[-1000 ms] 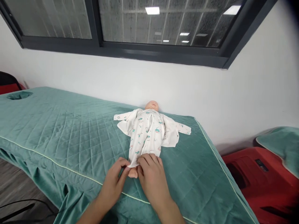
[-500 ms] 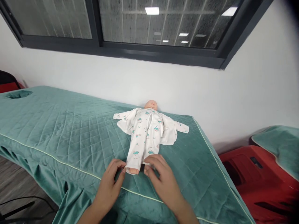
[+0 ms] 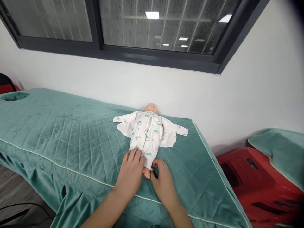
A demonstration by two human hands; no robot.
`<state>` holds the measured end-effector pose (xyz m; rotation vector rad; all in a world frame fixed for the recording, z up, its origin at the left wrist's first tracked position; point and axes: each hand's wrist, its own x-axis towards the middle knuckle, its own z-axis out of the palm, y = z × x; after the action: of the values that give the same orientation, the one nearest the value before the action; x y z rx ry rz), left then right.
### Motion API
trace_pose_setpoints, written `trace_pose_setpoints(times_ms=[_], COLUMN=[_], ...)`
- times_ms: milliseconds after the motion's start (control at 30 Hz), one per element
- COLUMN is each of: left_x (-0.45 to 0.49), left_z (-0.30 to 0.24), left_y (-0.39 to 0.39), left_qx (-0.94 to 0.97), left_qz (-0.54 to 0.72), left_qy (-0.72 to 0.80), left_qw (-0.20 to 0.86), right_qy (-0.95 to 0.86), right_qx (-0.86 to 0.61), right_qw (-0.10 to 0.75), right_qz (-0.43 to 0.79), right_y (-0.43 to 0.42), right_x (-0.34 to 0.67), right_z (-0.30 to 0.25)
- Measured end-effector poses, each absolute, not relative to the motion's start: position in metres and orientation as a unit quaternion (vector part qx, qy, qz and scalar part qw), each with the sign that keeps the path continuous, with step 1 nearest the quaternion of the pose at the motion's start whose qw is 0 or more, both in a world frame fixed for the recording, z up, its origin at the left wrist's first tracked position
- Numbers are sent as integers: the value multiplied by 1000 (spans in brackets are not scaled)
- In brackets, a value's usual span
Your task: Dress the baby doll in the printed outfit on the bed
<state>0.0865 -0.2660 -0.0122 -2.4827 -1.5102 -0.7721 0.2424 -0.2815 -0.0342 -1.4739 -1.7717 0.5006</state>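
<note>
A baby doll (image 3: 151,108) lies on its back on a green quilted bed cover (image 3: 71,133), head towards the wall. It wears a white printed romper (image 3: 146,134), and an opened white garment is spread under it. My left hand (image 3: 131,171) lies over the doll's left-side leg, fingers curled on the romper cloth. My right hand (image 3: 162,180) pinches the cuff of the other trouser leg, where a bare foot (image 3: 147,173) sticks out between my two hands.
The bed stands against a white wall under a dark-framed window (image 3: 118,28). A face hole (image 3: 14,96) is at the bed's far left. A red object (image 3: 256,186) with a green cover (image 3: 280,152) stands on the right. Dark floor with cables shows at the lower left.
Both hands have shifted to the right-side trouser leg. My left hand moved up and right onto the romper leg; my right hand now pinches the cuff by the foot.
</note>
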Motion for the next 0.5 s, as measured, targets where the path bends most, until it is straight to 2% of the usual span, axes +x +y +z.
trace_pose_setpoints(times_ms=[300, 400, 500], left_x=[82, 79, 77], left_z=[-4, 3, 2], left_y=[-276, -287, -299], left_qx=[-809, -811, -820], left_qz=[-331, -361, -353], left_qy=[-485, -461, -451], left_qw=[24, 2, 0], right_qy=[-689, -690, -701], right_qx=[-517, -498, -502], right_qw=[422, 441, 425], right_qz=[283, 285, 277], right_y=[-287, -300, -312], right_x=[255, 257, 259], right_z=[-9, 2, -2])
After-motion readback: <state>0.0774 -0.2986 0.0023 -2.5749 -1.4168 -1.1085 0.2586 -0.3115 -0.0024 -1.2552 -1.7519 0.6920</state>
